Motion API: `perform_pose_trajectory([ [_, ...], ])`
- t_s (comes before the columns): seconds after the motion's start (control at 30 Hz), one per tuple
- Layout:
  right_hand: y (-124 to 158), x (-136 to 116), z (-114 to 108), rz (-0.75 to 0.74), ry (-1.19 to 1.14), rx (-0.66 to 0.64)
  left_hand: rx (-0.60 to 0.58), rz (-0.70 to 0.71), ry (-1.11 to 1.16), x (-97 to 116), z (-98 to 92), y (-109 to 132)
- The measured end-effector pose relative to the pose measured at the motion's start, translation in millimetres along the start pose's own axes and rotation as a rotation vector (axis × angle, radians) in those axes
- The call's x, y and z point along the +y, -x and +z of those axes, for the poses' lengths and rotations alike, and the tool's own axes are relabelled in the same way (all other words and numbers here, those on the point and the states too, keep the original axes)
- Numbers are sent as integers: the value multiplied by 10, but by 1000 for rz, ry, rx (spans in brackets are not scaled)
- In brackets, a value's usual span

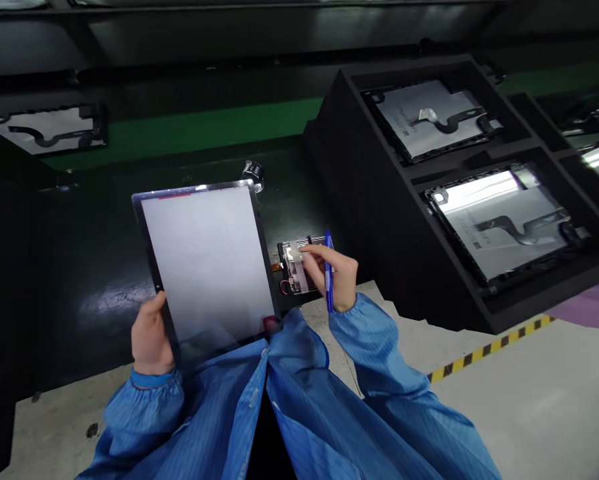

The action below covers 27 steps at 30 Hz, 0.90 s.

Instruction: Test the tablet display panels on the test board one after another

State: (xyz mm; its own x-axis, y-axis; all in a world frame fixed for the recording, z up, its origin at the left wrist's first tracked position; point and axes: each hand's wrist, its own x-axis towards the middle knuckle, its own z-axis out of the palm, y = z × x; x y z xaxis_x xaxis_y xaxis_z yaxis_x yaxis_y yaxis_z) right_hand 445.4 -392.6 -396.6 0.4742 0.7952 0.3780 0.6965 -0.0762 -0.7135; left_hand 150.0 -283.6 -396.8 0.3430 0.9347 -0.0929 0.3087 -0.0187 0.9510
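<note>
My left hand (pixel 152 337) grips the left edge of a tablet screen (pixel 209 260), thumb on its front border. The panel shows a plain white face with a dark frame, a red strip along the top and a red patch at the lower right corner. In my right hand (pixel 337 270) a blue pen (pixel 328 283) is tucked between the fingers. Its thumb and index fingertips pinch at a small exposed circuit board (pixel 297 270), which lies on the dark bench beside the screen. A short orange flex strip (pixel 276 267) shows between board and screen; whatever the fingertips hold is hidden.
To the right stands a black divided foam tray (pixel 409 220) with tablet panels (pixel 499 223) in its compartments. Another panel (pixel 54 130) lies at the far left. A small clear-and-black object (pixel 253 175) sits behind the screen. Yellow-black tape (pixel 492 347) marks the floor.
</note>
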Motion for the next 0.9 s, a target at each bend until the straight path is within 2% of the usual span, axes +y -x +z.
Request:
perform_pose_trajectory([
  [0.1,4,-353,90,42,-378,-208,-38,-78,91,130,-38,53],
  [0.17,-44,-484,109,-12,-468,-244,-129,-67,-2,271,-132,36],
  [0.23,-91,-516,75,-178,-459,-220,-331,102,-179,442,-238,-21],
  [0.3,-105,-481,6,-406,-405,-175,-512,365,-332,599,-313,-85],
  [0.33,-101,-452,-30,-502,-345,-144,-541,504,-401,658,-333,-111],
  [0.37,-97,-420,-61,-570,-269,-110,-513,638,-472,697,-344,-131],
  [0.43,-121,-364,-88,-610,-112,-2,-384,842,-628,719,-350,-159],
  [0.53,-293,-317,-14,-479,-66,170,-296,1040,-762,654,-357,-221],
  [0.57,-376,-306,34,-421,-115,167,-307,1070,-769,619,-363,-257],
  [0.7,-611,-237,222,-194,-487,-130,-426,1033,-794,446,-388,-455],
  [0.8,-583,-175,252,19,-702,-267,-464,954,-859,281,-401,-587],
  [0.9,-480,-172,181,96,-855,-373,-465,858,-905,139,-415,-647],
])
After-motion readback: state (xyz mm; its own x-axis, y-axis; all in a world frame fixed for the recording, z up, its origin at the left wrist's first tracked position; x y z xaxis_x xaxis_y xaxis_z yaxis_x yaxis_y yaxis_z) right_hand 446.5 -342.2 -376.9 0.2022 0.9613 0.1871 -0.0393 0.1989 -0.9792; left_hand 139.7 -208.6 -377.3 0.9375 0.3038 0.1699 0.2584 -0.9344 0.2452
